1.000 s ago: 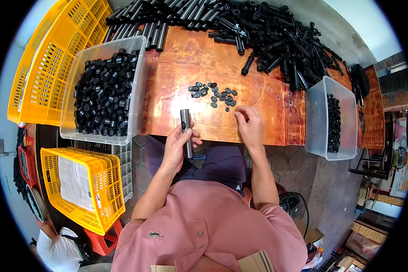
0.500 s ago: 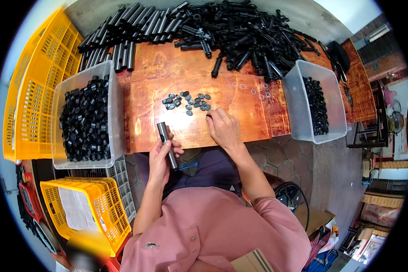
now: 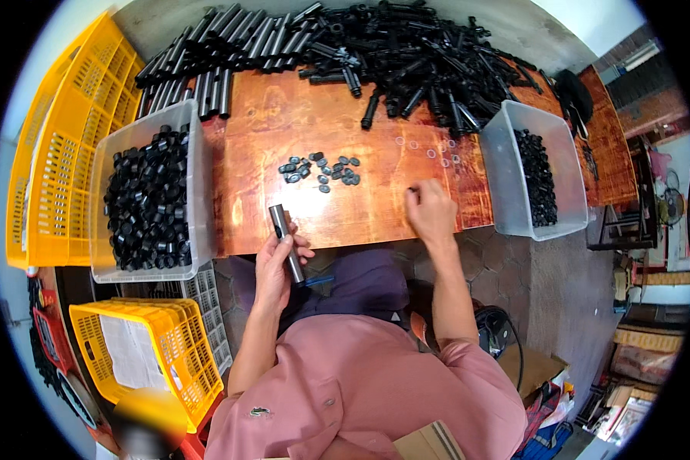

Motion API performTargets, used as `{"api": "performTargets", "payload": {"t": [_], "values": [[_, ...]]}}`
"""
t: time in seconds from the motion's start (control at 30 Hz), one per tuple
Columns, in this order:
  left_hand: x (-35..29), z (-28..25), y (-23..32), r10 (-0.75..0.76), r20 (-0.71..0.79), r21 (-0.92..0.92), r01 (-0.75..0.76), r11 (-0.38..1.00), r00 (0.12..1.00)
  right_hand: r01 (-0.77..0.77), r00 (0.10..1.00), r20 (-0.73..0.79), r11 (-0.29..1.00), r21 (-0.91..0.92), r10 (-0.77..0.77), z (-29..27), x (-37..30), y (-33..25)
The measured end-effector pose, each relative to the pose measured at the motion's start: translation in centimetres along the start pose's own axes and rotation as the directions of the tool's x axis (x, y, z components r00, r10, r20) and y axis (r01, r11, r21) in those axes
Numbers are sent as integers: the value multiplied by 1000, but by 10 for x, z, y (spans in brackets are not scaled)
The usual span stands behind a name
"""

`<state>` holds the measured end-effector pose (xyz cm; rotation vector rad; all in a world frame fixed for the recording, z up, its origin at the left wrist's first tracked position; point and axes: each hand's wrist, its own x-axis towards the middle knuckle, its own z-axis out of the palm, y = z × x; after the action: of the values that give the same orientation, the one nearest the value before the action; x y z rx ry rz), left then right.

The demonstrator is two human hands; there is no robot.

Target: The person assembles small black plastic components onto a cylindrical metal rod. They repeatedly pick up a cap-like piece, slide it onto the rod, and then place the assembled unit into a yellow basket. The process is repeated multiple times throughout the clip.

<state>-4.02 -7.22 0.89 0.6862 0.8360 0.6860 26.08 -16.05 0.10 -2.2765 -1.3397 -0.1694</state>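
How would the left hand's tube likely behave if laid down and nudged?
The tube would probably roll, being round-sided. Its sheen suggests it may slide easily. It looks stiff, its edges straight in the left hand.

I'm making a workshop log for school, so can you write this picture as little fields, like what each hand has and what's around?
Left hand: holds a shiny dark tube, tilted
Right hand: above the table; a small dark piece seems pinched at its fingertips
Table middle: scattered small dark pieces
Toward right bin: thin pale rings
Table back: stacked tubes left, heap of black parts right
Left bin: many short black parts
Right bin: small black parts, details too small to tell
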Motion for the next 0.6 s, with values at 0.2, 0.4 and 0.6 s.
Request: {"api": "performTargets", "payload": {"t": [0.2,0.4,0.6], "values": [[1,-5,-4,4,20,-11,-4,1000,1000,-170,951,-281,977,-129,129,-30,24,35],[2,-2,-4,1,4,-37,-1,999,1000,67,996,32,931,360,-84,-6,12,-47],[-3,-4,-2,-7,18,-28,8,1000,1000,192,976,19,893,408,-218,37,15,-106]]}}
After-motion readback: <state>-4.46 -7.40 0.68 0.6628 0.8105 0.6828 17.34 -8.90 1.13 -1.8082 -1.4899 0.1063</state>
